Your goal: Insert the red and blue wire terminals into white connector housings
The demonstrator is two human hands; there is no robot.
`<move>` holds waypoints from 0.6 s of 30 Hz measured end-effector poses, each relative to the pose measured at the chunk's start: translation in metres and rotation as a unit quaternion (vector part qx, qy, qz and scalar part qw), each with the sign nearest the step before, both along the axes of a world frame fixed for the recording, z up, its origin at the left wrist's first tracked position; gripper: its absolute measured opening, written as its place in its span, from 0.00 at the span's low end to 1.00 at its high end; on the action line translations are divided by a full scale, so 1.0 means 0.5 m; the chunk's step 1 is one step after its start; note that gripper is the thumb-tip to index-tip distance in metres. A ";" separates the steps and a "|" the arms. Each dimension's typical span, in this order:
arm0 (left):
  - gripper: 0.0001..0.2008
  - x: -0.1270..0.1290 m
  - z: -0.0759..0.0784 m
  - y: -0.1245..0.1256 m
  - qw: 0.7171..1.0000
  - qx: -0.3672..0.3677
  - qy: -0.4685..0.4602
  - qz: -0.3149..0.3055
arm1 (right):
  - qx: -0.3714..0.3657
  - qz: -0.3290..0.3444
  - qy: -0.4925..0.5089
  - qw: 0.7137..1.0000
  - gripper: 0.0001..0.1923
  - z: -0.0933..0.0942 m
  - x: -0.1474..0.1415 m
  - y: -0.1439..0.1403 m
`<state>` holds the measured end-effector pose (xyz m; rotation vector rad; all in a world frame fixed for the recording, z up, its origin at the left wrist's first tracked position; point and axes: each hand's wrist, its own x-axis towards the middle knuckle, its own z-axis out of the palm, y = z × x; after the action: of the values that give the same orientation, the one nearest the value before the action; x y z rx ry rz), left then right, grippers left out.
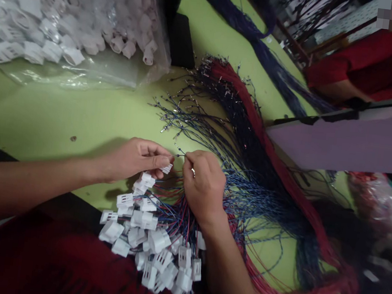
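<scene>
Between the thumb and fingers of my left hand (144, 159) is a small white connector housing (166, 168). My right hand (203, 179), just to its right, pinches dark wires with crimped metal ends (178, 150) that point toward the housing. The wire ends look apart from the housing, though fingers partly cover the gap. Below both hands lies a pile of white connector housings (144, 220) fitted on red and blue wires. A fan of loose dark wires with metal terminals (185, 117) spreads just beyond my hands.
A clear plastic bag of white housings (71, 22) stands at the back left. Long red and black wire bundles (256, 121) cross the green table (61, 106). Twisted blue wires (257, 197) lie to the right, near a purple panel (355, 133). Another person's red sleeve (357, 57) shows at upper right.
</scene>
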<state>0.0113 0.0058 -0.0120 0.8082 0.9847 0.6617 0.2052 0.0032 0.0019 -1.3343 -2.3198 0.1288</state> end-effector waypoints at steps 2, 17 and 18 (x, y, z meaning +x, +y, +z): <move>0.06 0.002 0.000 -0.002 1.000 -0.004 -0.011 0.015 | 0.007 0.003 0.001 1.000 0.14 -0.001 -0.001 -0.001; 0.07 0.004 0.004 0.002 0.995 -0.065 -0.057 0.052 | -0.298 -0.059 0.293 0.907 0.05 0.033 -0.016 0.002; 0.07 0.004 0.004 0.003 0.995 -0.068 -0.058 0.052 | -0.307 -0.059 0.290 0.905 0.05 0.032 -0.015 0.004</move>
<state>0.0131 0.0072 -0.0098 0.5948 0.9609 0.7149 0.1977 0.0051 0.0181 -1.4423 -1.7296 1.1325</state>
